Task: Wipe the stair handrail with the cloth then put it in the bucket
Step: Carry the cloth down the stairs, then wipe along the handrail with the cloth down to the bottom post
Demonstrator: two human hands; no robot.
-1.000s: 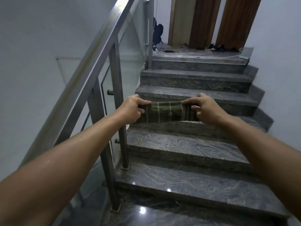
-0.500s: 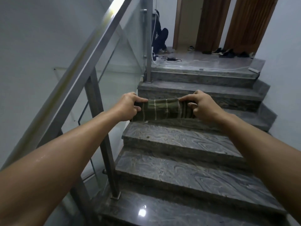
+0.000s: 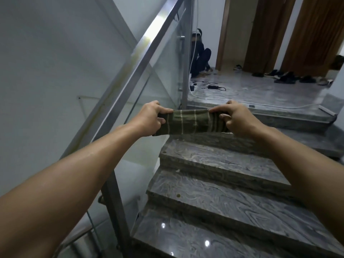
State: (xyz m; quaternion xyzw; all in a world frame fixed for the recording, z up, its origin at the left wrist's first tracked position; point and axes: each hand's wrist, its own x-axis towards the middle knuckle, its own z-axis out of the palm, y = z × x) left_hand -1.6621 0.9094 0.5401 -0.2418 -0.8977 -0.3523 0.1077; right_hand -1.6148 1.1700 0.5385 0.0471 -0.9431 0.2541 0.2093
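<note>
Grey marbled stone makes up the steps (image 3: 214, 202), glossy enough that the nearest tread shows small bright spots of reflected light. Two bare forearms reach forward over them from the bottom corners. At the left a steel post (image 3: 116, 211) rises from the edge of the lower tread, with a glass panel (image 3: 163, 75) running up the slope behind it.

Between the arms, held in the air above the upper steps, is the cloth (image 3: 189, 122): dark green with thin pale stripes, folded or rolled into a short horizontal band. The left hand (image 3: 151, 118) is closed on its left end, thumb on top and fingers curled underneath. The right hand (image 3: 233, 117) is closed on the right end in the same way, the thumb lying along the top edge. The cloth is stretched level between the two hands and touches neither the steps nor the rail.

The handrail (image 3: 141, 54), a flat steel bar with yellowish streaks on its upper face, runs diagonally upward just left of the left hand, apart from the cloth. It ends at a taller post (image 3: 186, 58) by the top step.

Beyond lies a landing (image 3: 260, 94) with cables, a row of dark shoes (image 3: 286, 77) and brown wooden doors (image 3: 312, 32). A person in dark clothes (image 3: 200, 56) sits on the floor behind the top post.
</note>
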